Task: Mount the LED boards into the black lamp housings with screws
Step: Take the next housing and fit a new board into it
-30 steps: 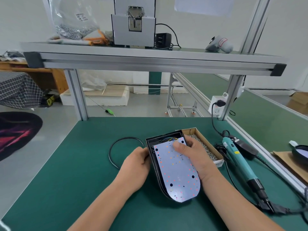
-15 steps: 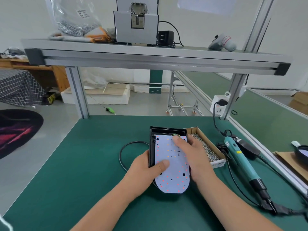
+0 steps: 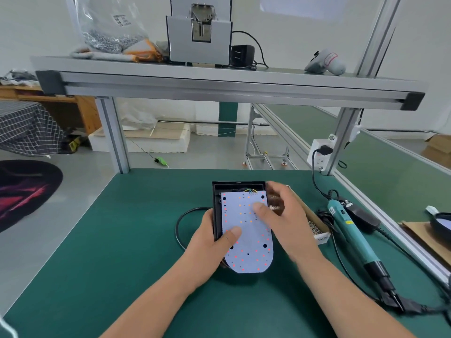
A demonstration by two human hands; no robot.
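Note:
A black lamp housing [image 3: 218, 191] lies on the green mat [image 3: 122, 240] with its straight end away from me. The white LED board [image 3: 246, 242], dotted with red and orange LEDs, sits in it, coloured wires at its far edge. My left hand [image 3: 212, 245] grips the housing's left wall, its thumb pressing on the board. My right hand [image 3: 285, 220] is over the board's right side, thumb touching the board and fingers blurred and loosely extended toward the housing's far right corner. A cardboard box of screws [image 3: 317, 229] sits just right of the housing, partly hidden by my right hand.
A teal electric screwdriver [image 3: 351, 230] lies to the right with its cord. The housing's black cable [image 3: 180, 223] loops to the left. A wall socket [image 3: 319, 154] is on the frame post. Another black lamp part [image 3: 441, 223] rests on cardboard at far right.
The housing was turned straight and the board settled flatter into it. My left thumb came onto the board. My right hand shifted right and lifted its fingers off the board's top.

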